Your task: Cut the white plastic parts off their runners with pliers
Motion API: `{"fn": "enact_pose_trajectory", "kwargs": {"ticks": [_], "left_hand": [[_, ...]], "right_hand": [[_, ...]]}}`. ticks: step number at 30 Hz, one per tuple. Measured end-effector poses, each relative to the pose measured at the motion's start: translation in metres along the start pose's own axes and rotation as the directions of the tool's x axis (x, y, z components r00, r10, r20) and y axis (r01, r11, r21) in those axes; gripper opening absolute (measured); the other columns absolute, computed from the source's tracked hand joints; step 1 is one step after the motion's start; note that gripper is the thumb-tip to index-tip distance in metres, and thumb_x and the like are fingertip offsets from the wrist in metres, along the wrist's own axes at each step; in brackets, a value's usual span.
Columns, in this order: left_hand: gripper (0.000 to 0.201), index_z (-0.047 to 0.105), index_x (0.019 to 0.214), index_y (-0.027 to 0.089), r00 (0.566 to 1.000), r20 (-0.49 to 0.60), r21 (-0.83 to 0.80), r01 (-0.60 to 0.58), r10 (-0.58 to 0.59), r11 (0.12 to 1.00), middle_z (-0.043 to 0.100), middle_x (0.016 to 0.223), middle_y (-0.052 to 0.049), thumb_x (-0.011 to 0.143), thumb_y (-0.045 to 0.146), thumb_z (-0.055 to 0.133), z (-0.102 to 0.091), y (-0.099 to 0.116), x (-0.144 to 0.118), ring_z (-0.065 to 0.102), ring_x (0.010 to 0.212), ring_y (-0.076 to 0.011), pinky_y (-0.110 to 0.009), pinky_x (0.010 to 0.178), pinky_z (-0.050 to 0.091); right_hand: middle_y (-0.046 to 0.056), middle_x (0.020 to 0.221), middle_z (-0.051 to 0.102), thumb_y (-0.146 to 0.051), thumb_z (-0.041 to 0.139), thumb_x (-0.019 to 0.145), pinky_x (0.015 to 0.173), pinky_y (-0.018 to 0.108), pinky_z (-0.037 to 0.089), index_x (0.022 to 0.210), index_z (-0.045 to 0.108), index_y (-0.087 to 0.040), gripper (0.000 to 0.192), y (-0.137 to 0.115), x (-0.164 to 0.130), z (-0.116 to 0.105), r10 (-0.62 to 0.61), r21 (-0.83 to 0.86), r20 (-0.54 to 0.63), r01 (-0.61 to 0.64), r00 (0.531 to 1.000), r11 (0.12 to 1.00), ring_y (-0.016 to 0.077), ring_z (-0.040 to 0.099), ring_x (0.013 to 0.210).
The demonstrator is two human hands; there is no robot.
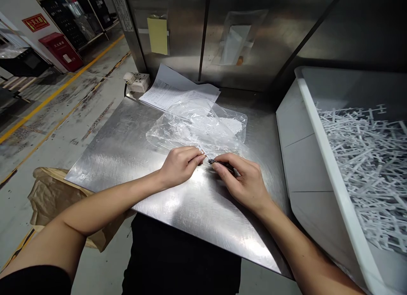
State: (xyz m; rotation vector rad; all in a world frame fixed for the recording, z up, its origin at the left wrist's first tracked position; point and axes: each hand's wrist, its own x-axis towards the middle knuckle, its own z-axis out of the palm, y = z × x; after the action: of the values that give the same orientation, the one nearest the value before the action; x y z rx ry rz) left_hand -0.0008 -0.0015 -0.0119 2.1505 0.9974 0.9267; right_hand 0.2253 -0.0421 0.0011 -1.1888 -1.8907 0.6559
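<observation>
We're pinching: left hand [182, 165], white piece [202, 152]; right hand [244, 180], dark tool [226, 165] (pointing left, roughly paralleling the near table edge [184, 227]).

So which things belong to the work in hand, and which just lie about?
Likely in use:
left hand, pinching a white piece;
right hand, gripping a dark tool;
clear plastic bag;
bin of white plastic pieces.

Seemingly lying about:
printed sheets;
power socket;
brown sack.

Printed sheets [163, 89] lie by the back edge of the table [104, 148], a socket block [140, 83] at its back-left corner, a brown bag [55, 198] below its front-left corner.
</observation>
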Motion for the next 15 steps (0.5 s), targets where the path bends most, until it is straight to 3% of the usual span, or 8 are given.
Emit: {"fn": "enact_pose_trajectory", "kwargs": {"ticks": [7, 15], "left_hand": [[0.032, 0.07, 0.085, 0.017, 1.0, 0.015, 0.027, 0.026, -0.027, 0.999, 0.071, 0.08, -0.002, 0.112, 0.028, 0.056, 0.0007, 0.0002, 0.0001, 0.066, 0.077, -0.0156, -0.029, 0.075, 0.048], [0.031, 0.075, 0.082, 0.018, 0.989, 0.059, 0.021, 0.132, -0.133, 0.991, 0.072, 0.073, 0.001, 0.107, 0.031, 0.062, 0.0002, 0.0016, 0.0033, 0.061, 0.065, -0.013, -0.027, 0.066, 0.042]], "right_hand": [[0.0, 0.08, 0.074, -0.031, 0.068, 0.105, 0.067, 0.031, 0.048, 0.091, 0.074, -0.023, 0.017, -0.0022, 0.003, 0.0004, 0.12, 0.098, 0.027, -0.122, 0.992, 0.988, 0.0175, 0.066, 0.071], [0.001, 0.074, 0.069, -0.04, 0.072, 0.101, 0.061, 0.029, 0.043, 0.083, 0.075, -0.021, 0.026, -0.0004, 0.0067, -0.0012, 0.26, 0.247, 0.078, -0.271, 0.962, 0.93, 0.0166, 0.059, 0.067]]}}
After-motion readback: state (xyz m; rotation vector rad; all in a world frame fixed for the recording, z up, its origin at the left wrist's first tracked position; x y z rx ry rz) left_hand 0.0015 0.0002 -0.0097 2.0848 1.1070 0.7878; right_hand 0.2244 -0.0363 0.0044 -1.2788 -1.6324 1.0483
